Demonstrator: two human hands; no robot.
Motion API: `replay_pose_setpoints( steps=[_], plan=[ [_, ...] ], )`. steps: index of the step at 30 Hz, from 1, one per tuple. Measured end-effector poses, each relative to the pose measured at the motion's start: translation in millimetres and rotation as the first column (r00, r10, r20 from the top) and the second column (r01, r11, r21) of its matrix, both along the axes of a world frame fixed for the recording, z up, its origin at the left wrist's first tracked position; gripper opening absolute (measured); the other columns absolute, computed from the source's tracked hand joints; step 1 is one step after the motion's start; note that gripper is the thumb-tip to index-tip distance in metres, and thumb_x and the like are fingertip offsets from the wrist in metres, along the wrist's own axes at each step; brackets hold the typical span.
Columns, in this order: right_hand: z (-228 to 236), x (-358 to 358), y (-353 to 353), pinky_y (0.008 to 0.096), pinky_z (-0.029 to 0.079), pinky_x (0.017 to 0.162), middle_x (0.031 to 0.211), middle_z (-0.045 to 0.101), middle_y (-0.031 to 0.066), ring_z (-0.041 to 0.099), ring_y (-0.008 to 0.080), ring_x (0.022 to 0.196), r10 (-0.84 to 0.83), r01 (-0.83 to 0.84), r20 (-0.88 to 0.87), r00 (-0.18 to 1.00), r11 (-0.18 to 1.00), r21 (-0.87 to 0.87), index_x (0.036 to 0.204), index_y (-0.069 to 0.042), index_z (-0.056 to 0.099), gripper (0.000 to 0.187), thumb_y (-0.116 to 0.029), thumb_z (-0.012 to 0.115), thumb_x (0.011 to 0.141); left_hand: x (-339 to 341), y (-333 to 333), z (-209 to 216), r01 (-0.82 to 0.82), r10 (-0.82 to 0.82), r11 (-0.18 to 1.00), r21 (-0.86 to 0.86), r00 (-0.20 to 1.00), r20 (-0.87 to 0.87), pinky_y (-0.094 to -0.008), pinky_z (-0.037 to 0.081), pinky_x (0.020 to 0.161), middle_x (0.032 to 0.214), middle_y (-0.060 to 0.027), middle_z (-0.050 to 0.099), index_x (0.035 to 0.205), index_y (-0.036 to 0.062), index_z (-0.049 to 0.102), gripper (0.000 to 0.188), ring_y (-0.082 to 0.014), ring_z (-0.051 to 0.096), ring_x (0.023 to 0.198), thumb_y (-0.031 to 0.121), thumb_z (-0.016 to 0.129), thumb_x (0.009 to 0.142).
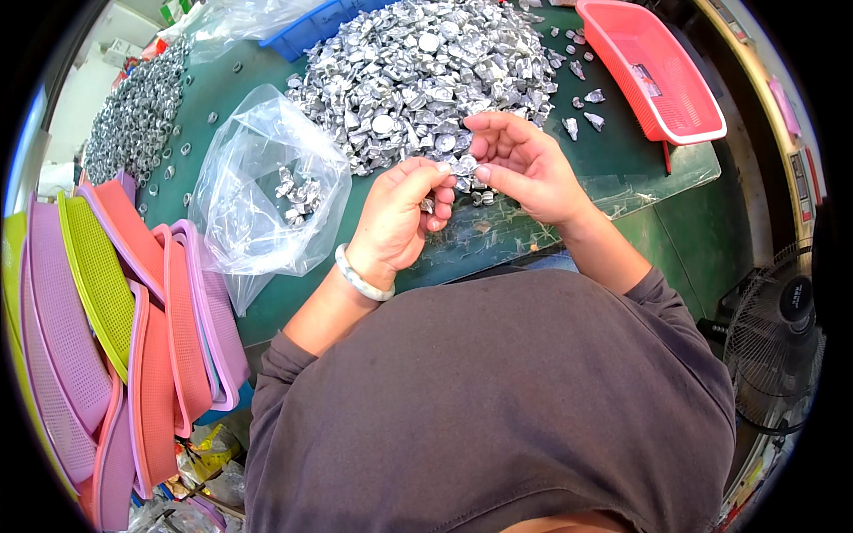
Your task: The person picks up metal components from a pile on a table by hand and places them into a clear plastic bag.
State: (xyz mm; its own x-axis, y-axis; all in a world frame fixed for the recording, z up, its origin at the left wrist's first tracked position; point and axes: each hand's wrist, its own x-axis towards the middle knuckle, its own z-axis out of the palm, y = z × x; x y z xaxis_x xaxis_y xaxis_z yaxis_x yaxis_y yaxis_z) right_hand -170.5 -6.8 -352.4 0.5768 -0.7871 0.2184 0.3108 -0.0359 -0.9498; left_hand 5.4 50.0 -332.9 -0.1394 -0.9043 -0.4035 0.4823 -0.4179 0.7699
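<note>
Both my hands meet at the near edge of a large heap of small silvery metal parts (418, 71). My left hand (395, 209), a pale bangle (360, 277) on its wrist, is closed. Its thumb and forefinger pinch at a small metal part (462, 165), and another silvery bit (427, 205) shows among its curled fingers. My right hand (533, 173) is just right of that part, its fingers curved and the thumb apart from them. The right thumb tip comes close to the part; whether it touches cannot be made out.
Left of my hands lies a clear plastic bag (267, 191) with several metal parts inside. Beyond it are a pile of small metal rings (138, 120) and a blue tray (311, 31). A pink basket (662, 75) stands right, stacked colored baskets (160, 373) left, a fan (777, 338) lower right.
</note>
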Motion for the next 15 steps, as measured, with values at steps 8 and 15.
replay_pose_setpoints(
  steps=[8,15],
  plan=[
    [-2.0,0.7,0.6,0.0213,0.042,0.078,0.093,0.049,0.0015,0.049,0.0076,0.088,0.002,-0.003,0.019,1.0,0.999,0.034,0.117,-0.003,0.045,0.044,0.006,0.056,0.076,-0.5,0.3,-1.1,0.005,-0.004,1.0,-0.027,1.0,0.028,-0.02,0.035,0.045,0.065,-0.0009,0.053,0.077,0.0053,0.056,0.011,-0.008,0.048,0.054,0.014,0.057,0.083],
    [-2.1,0.8,2.3,0.0219,0.042,0.08,0.095,0.05,0.0015,0.049,0.008,0.09,-0.03,0.03,0.028,0.999,0.999,-0.013,0.118,-0.004,0.045,0.046,0.009,0.055,0.075,-0.9,1.5,-2.1,-0.009,0.01,1.0,-0.021,0.999,0.049,-0.0193,0.036,0.045,0.066,-0.0012,0.054,0.079,0.005,0.056,0.008,-0.0078,0.048,0.054,0.012,0.058,0.081]
  ],
)
